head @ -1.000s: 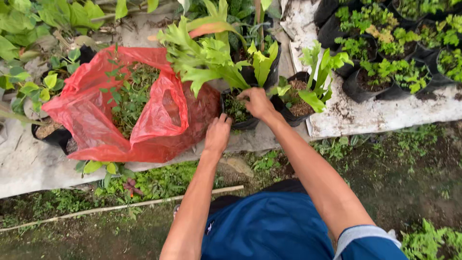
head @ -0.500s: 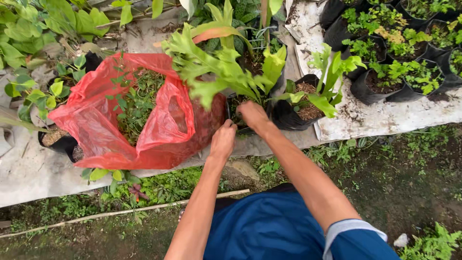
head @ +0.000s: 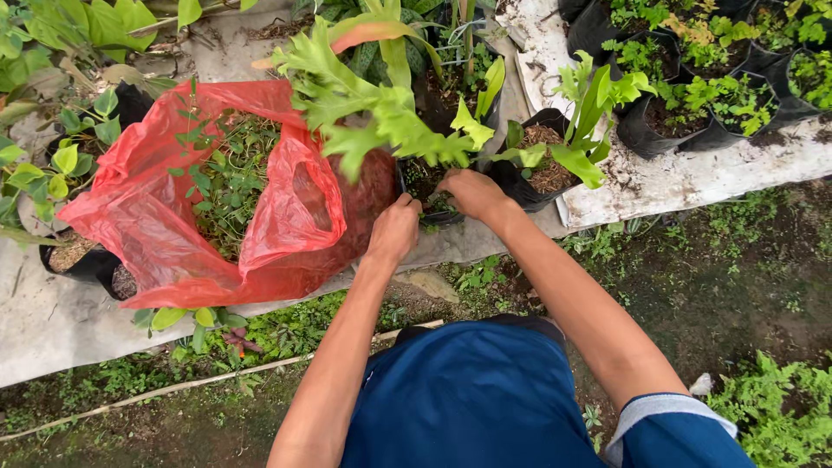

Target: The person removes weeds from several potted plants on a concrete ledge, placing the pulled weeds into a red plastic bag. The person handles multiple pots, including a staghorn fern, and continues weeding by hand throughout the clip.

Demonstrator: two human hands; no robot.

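I am looking straight down over both of my arms as they are reaching forward to a small black nursery pot [head: 426,204] sitting on the pale ground sheet [head: 52,321]. My left hand [head: 395,229] is curling against the near left rim of that pot, fingers bent over the edge and gripping it. My right hand [head: 472,192] is resting on the right side of the same rim, fingers tucked into the pot toward the soil (whether they are pinching anything there I cannot tell, since the fronds are covering the fingertips). The pot is carrying a fern with broad lobed green leaves [head: 364,108] that are spreading up and to the left over it.

Just beside the pot on its left, and touching it, a red plastic bag [head: 286,208] is lying open with small-leaved cuttings [head: 227,173] inside. To the right, another black pot with a strappy light-green plant [head: 555,156] is standing close by, and a cluster of black pots with low green plants [head: 693,113] is sitting farther right on a white board [head: 693,178]. Weedy ground is running along below the sheet, and my blue clothing [head: 468,399] is filling the bottom of the view.
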